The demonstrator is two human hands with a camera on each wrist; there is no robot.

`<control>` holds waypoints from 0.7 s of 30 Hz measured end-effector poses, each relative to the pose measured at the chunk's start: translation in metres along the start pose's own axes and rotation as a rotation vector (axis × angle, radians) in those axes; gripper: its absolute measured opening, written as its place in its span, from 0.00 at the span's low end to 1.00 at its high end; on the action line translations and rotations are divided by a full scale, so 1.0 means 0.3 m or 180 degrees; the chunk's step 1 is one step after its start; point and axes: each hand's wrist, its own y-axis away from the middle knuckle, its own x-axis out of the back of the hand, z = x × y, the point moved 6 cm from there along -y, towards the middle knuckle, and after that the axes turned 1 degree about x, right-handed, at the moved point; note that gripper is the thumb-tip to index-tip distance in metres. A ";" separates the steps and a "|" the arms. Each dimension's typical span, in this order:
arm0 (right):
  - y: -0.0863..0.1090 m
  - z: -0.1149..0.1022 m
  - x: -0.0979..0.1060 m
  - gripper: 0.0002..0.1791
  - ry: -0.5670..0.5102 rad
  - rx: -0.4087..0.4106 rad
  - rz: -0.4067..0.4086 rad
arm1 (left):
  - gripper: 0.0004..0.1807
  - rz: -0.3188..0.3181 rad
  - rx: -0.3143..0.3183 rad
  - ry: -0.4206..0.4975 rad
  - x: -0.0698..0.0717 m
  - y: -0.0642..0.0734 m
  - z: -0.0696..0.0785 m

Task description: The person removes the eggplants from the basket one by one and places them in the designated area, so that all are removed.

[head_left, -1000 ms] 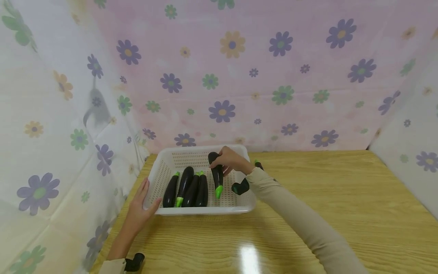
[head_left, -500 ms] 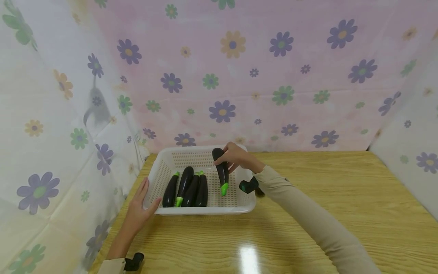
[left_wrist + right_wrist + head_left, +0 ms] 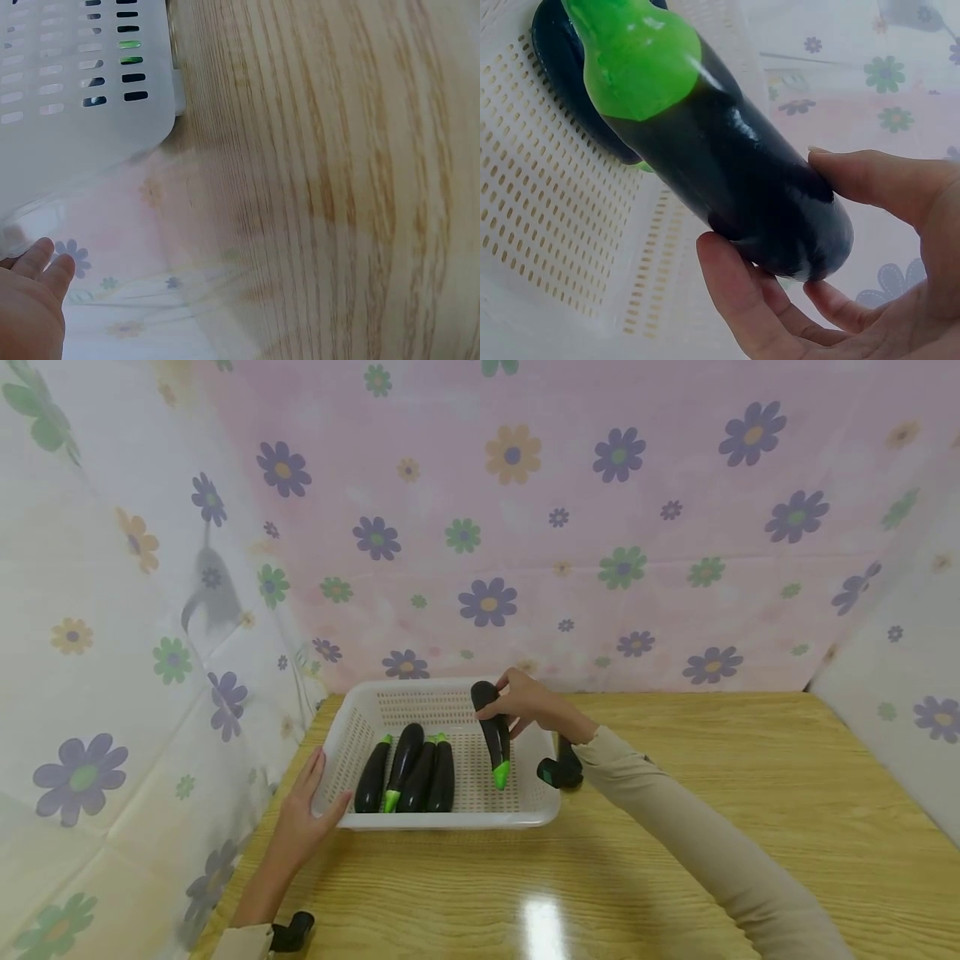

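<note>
In the head view my right hand (image 3: 525,697) holds a dark purple eggplant (image 3: 496,739) over the right half of a white perforated plastic basket (image 3: 450,821). Its green stem end (image 3: 501,775) points down toward the near side. The right wrist view shows my thumb and fingers around the rounded end of this eggplant (image 3: 757,180). Several more eggplants (image 3: 411,768) lie side by side in the basket's left half. My left hand (image 3: 303,814) rests against the basket's left side with straight fingers, the thumb by the near left corner.
Just right of the basket, a dark eggplant (image 3: 567,750) lies on the wooden table (image 3: 720,793), partly hidden by my right wrist and its black camera (image 3: 551,772). Flower-patterned cloth (image 3: 555,568) rises behind the table and on both sides.
My right hand has moved to the right, carrying the eggplant away from the others in the basket. My left hand has stayed at the basket's left side.
</note>
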 end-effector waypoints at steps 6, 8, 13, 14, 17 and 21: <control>0.025 -0.004 0.018 0.35 -0.0056 0.0002 0.0045 | 0.43 0.0026 -0.0018 -0.0016 0.002 -0.001 0.001; 0.035 -0.006 0.024 0.35 -0.0069 0.0031 0.0051 | 0.43 0.0061 -0.0040 -0.0055 0.004 -0.003 0.001; 0.056 0.000 0.038 0.37 -0.0105 0.0096 0.0030 | 0.43 0.0096 -0.0060 -0.0071 0.005 -0.003 -0.004; 0.059 0.005 0.041 0.39 -0.0114 0.0091 0.0037 | 0.43 0.0074 -0.0057 -0.0054 0.004 -0.003 -0.005; 0.067 0.021 0.050 0.47 -0.0142 0.0063 0.0046 | 0.43 0.0051 -0.0078 -0.0013 0.001 -0.001 -0.007; 0.078 0.039 0.058 0.46 -0.0159 0.0031 0.0045 | 0.43 0.0105 -0.0123 -0.0050 0.001 0.000 -0.009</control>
